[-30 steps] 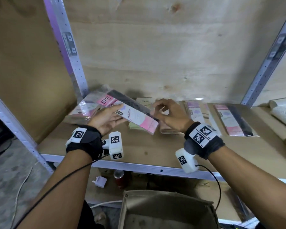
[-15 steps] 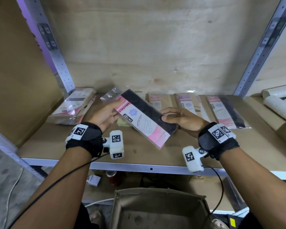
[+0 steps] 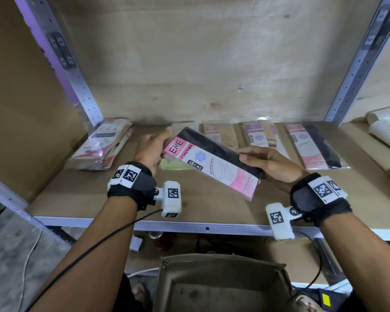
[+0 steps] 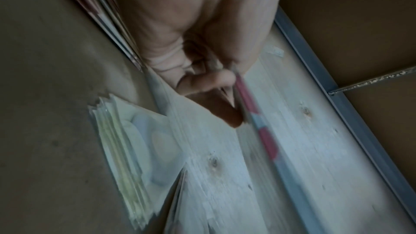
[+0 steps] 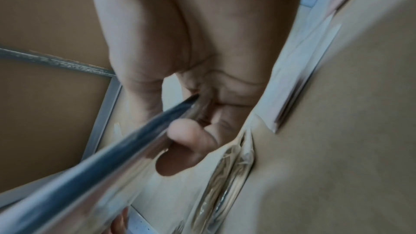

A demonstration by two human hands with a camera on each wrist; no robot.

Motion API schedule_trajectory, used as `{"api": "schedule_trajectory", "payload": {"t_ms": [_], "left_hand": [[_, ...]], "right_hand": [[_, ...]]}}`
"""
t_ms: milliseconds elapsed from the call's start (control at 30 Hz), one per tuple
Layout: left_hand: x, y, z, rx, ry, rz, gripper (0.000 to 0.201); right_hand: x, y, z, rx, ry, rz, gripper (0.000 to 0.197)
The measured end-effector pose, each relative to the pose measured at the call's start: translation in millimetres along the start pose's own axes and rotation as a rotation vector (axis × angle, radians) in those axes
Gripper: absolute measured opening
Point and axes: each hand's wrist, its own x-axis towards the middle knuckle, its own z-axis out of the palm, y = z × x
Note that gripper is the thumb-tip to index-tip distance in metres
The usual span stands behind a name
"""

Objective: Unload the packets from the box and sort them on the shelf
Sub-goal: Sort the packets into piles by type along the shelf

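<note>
- While both hands are holding it above the shelf (image 3: 212,212), the stocking packet (image 3: 214,164) is slanting from 10 o'clock down to 4 o'clock, its printed face up.
- The left hand (image 3: 151,149) is pinching the packet's pink top corner, thumb on the front and fingers behind, as the left wrist view is showing.
- The right hand (image 3: 273,165) is gripping the long black edge at the packet's 3 o'clock side, thumb over the top and fingers curled beneath.
- Judging from the label facing up, the person is reading it to pick a pile, so keeping the face tilted toward the eyes is helping.
- Sitting at 2 o'clock from the packet is a pink-and-black packet (image 3: 313,147), which I am judging to be the match; two beige-toned piles (image 3: 221,134) are lying between.
- A pale green packet (image 3: 173,165) is lying directly under the held one, and a bundled stack (image 3: 99,147) is resting at 9 o'clock.
- Laying it down flat, edges squared to the pile, is looking wise, since the glossy wrap is likely sliding easily.
- The box (image 3: 223,287) is standing at 6 o'clock, below the shelf edge, its visible floor showing no packets.
</note>
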Motion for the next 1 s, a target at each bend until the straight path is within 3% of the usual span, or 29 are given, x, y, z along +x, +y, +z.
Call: {"api": "schedule_trajectory", "payload": {"t_ms": [100, 267, 333, 500, 600, 667, 767, 867, 1000], "left_hand": [[-2, 0, 4, -0.006, 0.031, 0.009, 0.026], [-1, -7, 12, 0.316, 0.117, 0.148, 0.053], [0, -9, 15, 0.331, 0.13, 0.138, 0.061], [5, -8, 16, -0.005, -0.18, -0.048, 0.042], [4, -8, 25, -0.146, -0.199, -0.119, 0.036], [4, -7, 36, -0.295, -0.171, -0.16, 0.039], [2, -1, 53, -0.478, -0.216, -0.211, 0.063], [-9, 0, 81, -0.38, -0.393, -0.188, 0.068], [-35, -6, 132, -0.142, -0.542, -0.107, 0.045]], "right_hand": [[-2, -2, -4, -0.013, -0.071, 0.011, 0.037], [-4, -1, -10, -0.052, -0.049, 0.004, 0.024], [-6, -2, -14, -0.085, -0.037, -0.016, 0.024], [-10, -5, -22, -0.072, -0.025, -0.049, 0.027], [-13, -5, -26, -0.006, -0.014, -0.043, 0.025], [-16, -6, -30, 0.084, 0.004, -0.034, 0.024], [-17, -7, -38, 0.165, 0.112, -0.043, 0.022], [-15, -6, -48, 0.305, 0.231, -0.059, 0.023], [-18, -3, -61, 0.397, 0.385, -0.108, 0.02]]}}
